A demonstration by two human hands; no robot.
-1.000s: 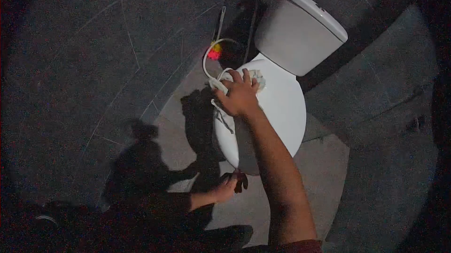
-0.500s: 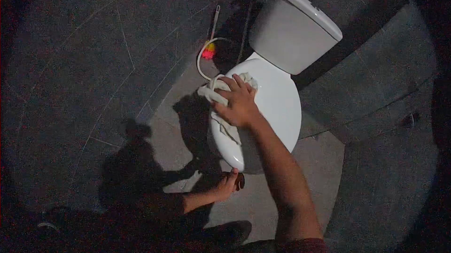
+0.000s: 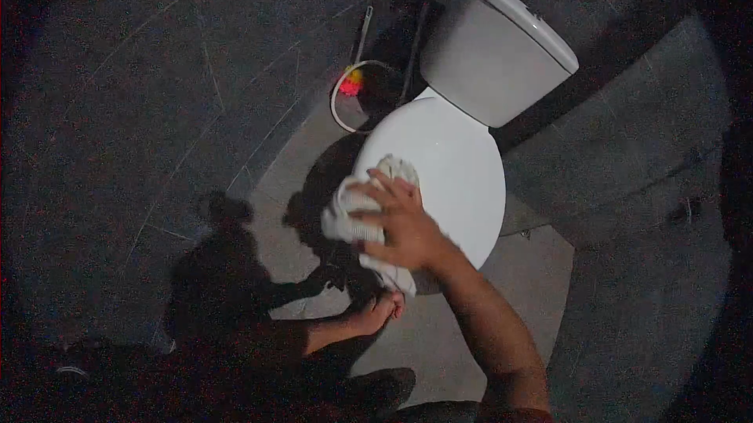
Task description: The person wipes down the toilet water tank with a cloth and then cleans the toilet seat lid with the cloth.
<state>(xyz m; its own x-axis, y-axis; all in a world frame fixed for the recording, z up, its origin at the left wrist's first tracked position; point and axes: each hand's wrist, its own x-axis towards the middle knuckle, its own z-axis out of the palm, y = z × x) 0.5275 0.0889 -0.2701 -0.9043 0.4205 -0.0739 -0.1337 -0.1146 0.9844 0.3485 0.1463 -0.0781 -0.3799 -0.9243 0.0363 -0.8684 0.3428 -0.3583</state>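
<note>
My right hand (image 3: 404, 227) presses a whitish cloth (image 3: 345, 215) against the closed white toilet lid (image 3: 459, 180), near its front left edge. Its fingers are bent over the bunched fabric, and a loose end hangs down toward the front of the lid. Right at that front edge is my left hand (image 3: 378, 313), with fingers curled closed. The cloth's lower end and the lid's tip both meet it, so what it grips, if anything, I cannot make out. Motion slightly blurs the cloth.
The white cistern (image 3: 498, 50) rises behind the lid. To the left, a pale hose (image 3: 336, 105) loops near a long-handled brush (image 3: 351, 82) with a pink and yellow head. Dark tiled walls (image 3: 196, 70) surround the grey floor (image 3: 525, 282); shadows fall on the left.
My right hand and the cloth have slid down the lid toward its front edge. The left hand's thumb no longer lies visibly on top of the lid tip; its fingers look more closed.
</note>
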